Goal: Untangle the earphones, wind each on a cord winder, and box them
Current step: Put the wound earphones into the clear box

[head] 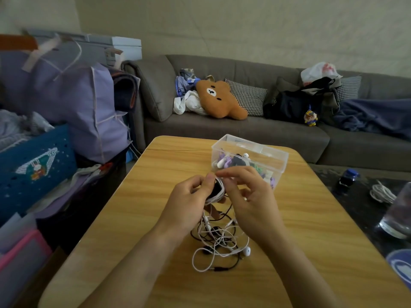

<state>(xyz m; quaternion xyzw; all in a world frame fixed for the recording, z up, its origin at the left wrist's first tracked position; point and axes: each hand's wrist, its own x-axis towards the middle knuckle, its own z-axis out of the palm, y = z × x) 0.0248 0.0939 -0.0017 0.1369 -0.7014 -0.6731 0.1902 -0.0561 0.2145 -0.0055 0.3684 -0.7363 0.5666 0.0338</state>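
My left hand (189,197) grips a dark cord winder (216,188) with white earphone cord wound round it. My right hand (249,192) pinches the white cord at the winder's top edge. Below the hands a tangle of white and dark earphones (219,242) lies on the wooden table (311,230), its cords running up to the winder. A clear plastic box (250,160) stands just beyond the hands, holding wound earphones and several purple and green winders.
A grey sofa (244,127) with a bear cushion and bags runs along the back. Purple bags and a blue crate crowd the left. To the right, a dark side table carries a bottle (348,180), a coiled white cable (382,193) and a glass (398,213).
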